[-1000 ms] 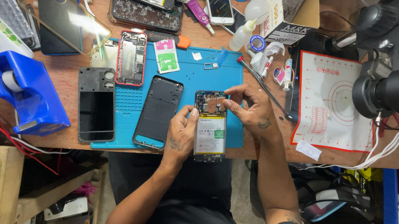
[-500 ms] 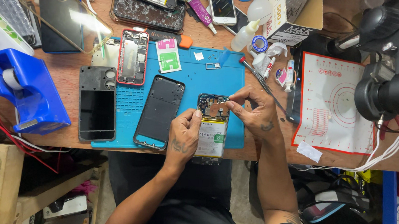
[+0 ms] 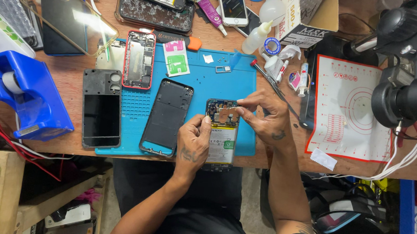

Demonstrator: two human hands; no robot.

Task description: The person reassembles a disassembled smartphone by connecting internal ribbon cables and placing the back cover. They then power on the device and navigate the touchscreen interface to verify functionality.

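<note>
A wooden workbench (image 3: pixel 66 82) fills the view, cluttered from edge to edge. On it lies a blue work mat (image 3: pixel 205 83), and to the left sits a blue tape dispenser (image 3: pixel 29 96). On the right, a white and red mat (image 3: pixel 351 109) lies beside a black microscope (image 3: pixel 408 90). On the bench's left, a black phone frame (image 3: pixel 102 108) lies flat just off the blue mat, with a black back cover (image 3: pixel 166 117) on the mat beside it. The opened phone (image 3: pixel 221 132) lies at the blue mat's near edge, battery up, its lower end past the bench edge. The left hand (image 3: pixel 193 142) grips the phone's left side, fingers curled around it. The right hand (image 3: pixel 264 118) hovers over the phone's top end, thumb and forefinger pinched together at the circuit board; what they pinch is too small to tell.
</note>
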